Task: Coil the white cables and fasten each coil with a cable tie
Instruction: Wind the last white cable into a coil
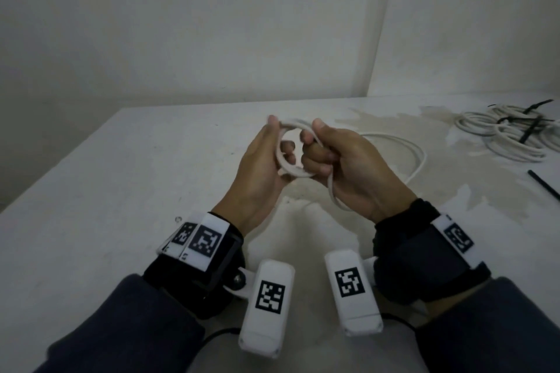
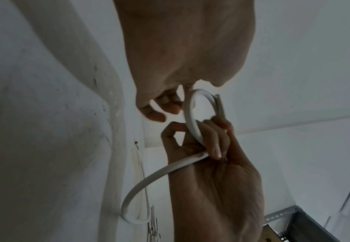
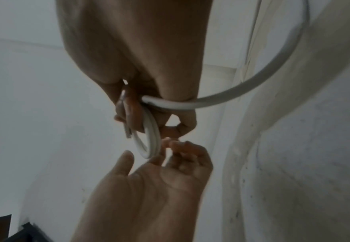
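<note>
I hold a white cable [image 1: 288, 168] above the table, bent into a small loop between both hands. My right hand [image 1: 312, 142] grips the loop [image 2: 192, 124] in a fist, thumb on top, and the free length leaves under its palm. My left hand [image 1: 280, 136] holds the loop's other side loosely, thumb on top and curled fingers [image 2: 161, 111] inside the ring. In the right wrist view the loop's end [image 3: 149, 144] sits between the left thumb and fingers [image 3: 180, 147]. The slack [image 1: 415, 154] curves across the table to the right.
Several coiled white cables bound with black ties [image 1: 509, 133] lie at the table's [image 1: 121, 175] far right. One loose black cable tie [image 1: 542, 188] lies near the right edge. White walls meet in a corner behind the table.
</note>
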The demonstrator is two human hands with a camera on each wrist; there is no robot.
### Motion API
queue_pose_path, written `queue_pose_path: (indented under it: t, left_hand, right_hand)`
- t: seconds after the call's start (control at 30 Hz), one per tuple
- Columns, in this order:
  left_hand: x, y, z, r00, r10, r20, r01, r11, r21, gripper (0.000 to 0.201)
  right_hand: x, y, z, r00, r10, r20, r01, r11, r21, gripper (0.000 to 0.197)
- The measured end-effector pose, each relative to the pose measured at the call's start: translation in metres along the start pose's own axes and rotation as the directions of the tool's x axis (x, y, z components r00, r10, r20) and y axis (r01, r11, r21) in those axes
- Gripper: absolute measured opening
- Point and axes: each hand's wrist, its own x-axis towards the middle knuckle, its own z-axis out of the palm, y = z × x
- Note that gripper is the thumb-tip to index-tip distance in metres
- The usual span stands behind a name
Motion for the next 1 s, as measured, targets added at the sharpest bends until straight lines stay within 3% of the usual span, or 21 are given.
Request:
queue_pose_path:
  t: [0.1, 0.17, 0.23, 0.27, 0.33, 0.37, 0.43, 0.5, 0.57, 0.67, 0.8, 1.0]
  left_hand:
    - [-0.004, 0.0, 0.001, 0.941, -0.337, 0.005, 0.337, 0.941, 0.002, 0.053]
    - [-0.011, -0.001, 0.005, 0.841, -0.531, 0.101, 0.499, 0.835, 0.23, 0.05]
    - [-0.016, -0.005, 0.009, 0.701, -0.673, 0.236, 0.543, 0.718, 0.435, 0.059]
    - [-0.017, -0.007, 0.01, 0.649, -0.703, 0.291, 0.558, 0.7, 0.446, 0.063]
    - [-0.017, -0.01, 0.012, 0.612, -0.714, 0.34, 0.622, 0.7, 0.351, 0.061]
    - [-0.017, -0.011, 0.012, 0.629, -0.702, 0.333, 0.651, 0.71, 0.267, 0.055]
    - [-0.015, -0.012, 0.013, 0.734, -0.619, 0.278, 0.632, 0.773, 0.055, 0.037]
    - [-0.009, -0.013, 0.011, 0.881, -0.448, 0.151, 0.469, 0.868, -0.165, 0.022]
    - [-0.004, -0.012, 0.008, 0.966, -0.258, -0.012, 0.249, 0.944, -0.217, 0.017]
    - [-0.003, -0.008, 0.005, 0.991, -0.065, -0.119, 0.052, 0.993, -0.11, 0.024]
    - [-0.003, -0.001, 0.003, 0.983, 0.08, -0.163, -0.092, 0.993, -0.071, 0.028]
    - [-0.005, 0.003, -0.002, 0.993, 0.109, -0.045, -0.11, 0.994, -0.019, 0.023]
  right_hand:
    - [0.0, -0.006, -0.006, 0.995, -0.094, 0.027, 0.088, 0.981, 0.174, 0.036]
    - [-0.001, -0.012, -0.01, 0.988, -0.124, 0.088, 0.095, 0.954, 0.283, 0.032]
    - [-0.003, -0.013, -0.012, 0.982, -0.134, 0.136, 0.077, 0.929, 0.361, 0.031]
    - [-0.004, -0.013, -0.012, 0.979, -0.134, 0.152, 0.066, 0.92, 0.386, 0.032]
    - [-0.004, -0.011, -0.011, 0.978, -0.128, 0.167, 0.051, 0.912, 0.407, 0.033]
    - [-0.004, -0.01, -0.011, 0.978, -0.126, 0.167, 0.049, 0.913, 0.405, 0.033]
    - [-0.003, -0.01, -0.01, 0.984, -0.123, 0.131, 0.064, 0.919, 0.389, 0.03]
    - [-0.001, -0.008, -0.011, 0.993, -0.107, 0.052, 0.081, 0.927, 0.366, 0.029]
    - [0.002, -0.004, -0.013, 0.997, -0.064, -0.05, 0.076, 0.953, 0.294, 0.031]
    - [0.005, 0.002, -0.017, 0.991, -0.001, -0.133, 0.026, 0.983, 0.18, 0.036]
    - [0.005, 0.002, -0.018, 0.989, 0.035, -0.147, -0.026, 0.998, 0.065, 0.037]
    - [0.004, 0.003, -0.02, 0.984, 0.107, -0.14, -0.104, 0.994, 0.027, 0.036]
